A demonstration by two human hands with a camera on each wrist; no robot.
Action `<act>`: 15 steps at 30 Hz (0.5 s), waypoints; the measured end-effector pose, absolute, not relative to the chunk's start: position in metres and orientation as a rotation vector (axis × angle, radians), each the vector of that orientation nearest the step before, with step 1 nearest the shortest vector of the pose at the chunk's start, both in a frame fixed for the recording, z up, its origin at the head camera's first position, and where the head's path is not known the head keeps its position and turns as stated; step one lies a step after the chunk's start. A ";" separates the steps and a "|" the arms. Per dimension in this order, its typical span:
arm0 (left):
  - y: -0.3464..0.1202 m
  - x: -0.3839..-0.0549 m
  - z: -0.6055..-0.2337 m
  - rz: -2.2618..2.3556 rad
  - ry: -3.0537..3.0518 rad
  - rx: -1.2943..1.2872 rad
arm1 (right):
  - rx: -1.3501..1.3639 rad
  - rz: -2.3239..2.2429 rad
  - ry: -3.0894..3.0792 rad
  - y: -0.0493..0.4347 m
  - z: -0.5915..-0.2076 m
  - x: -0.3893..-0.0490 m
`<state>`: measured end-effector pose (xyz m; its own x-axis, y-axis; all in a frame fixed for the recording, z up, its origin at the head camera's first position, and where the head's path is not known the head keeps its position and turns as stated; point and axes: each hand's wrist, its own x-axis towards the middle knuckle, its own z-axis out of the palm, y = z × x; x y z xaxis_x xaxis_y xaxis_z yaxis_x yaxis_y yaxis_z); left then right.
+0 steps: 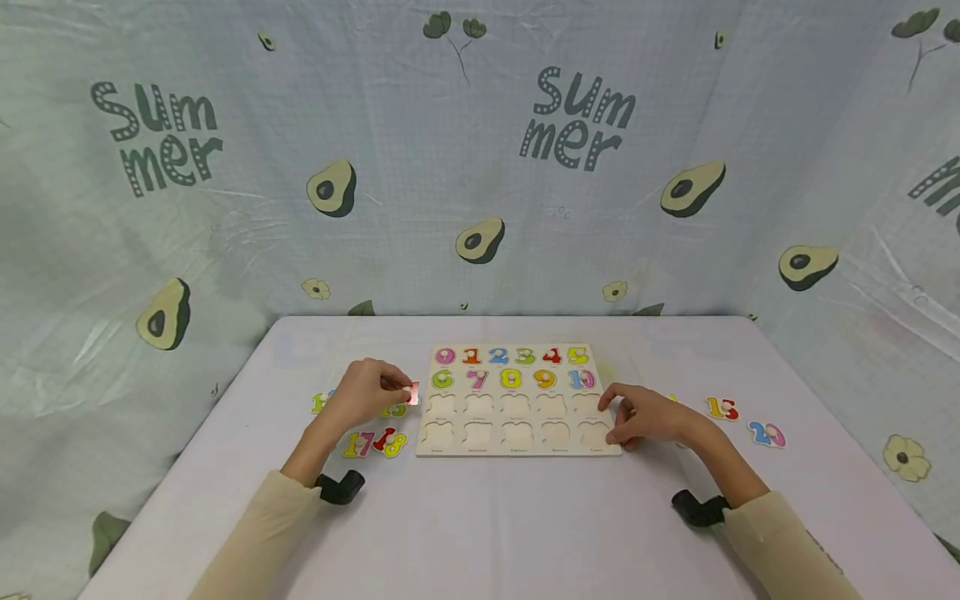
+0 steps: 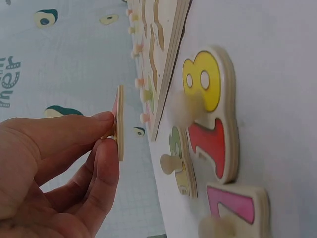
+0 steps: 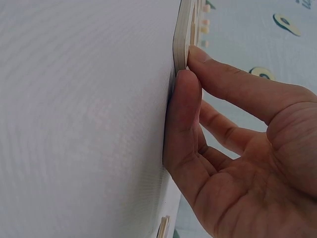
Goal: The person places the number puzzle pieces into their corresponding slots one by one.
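Beside the left edge of a wooden number puzzle board, my left hand pinches a small puzzle piece with red on its face. The left wrist view shows this piece edge-on between thumb and fingertips, clear of the table; its number is hidden. My right hand grips the board at its right edge near the front corner, thumb and finger on the rim in the right wrist view. Numbers 0 to 10 fill the board's two back rows. Its two front rows show bare recesses.
Left of the board lie a 17 piece, an 18 piece and other pieces partly behind my left hand. A 15 piece and a 20 piece lie to the right. A printed curtain hangs behind the table.
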<state>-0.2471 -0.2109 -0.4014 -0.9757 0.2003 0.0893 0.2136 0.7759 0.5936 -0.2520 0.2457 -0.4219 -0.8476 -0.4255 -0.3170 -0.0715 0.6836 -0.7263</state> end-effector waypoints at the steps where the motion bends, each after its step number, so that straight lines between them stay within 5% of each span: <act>1: -0.208 -0.247 -0.401 -0.994 -2.932 -0.346 | -0.385 -1.025 2.425 0.246 -0.421 -0.252; 15: -0.171 -0.254 -0.410 -1.082 -2.910 -0.359 | -0.392 -1.017 2.425 0.246 -0.423 -0.253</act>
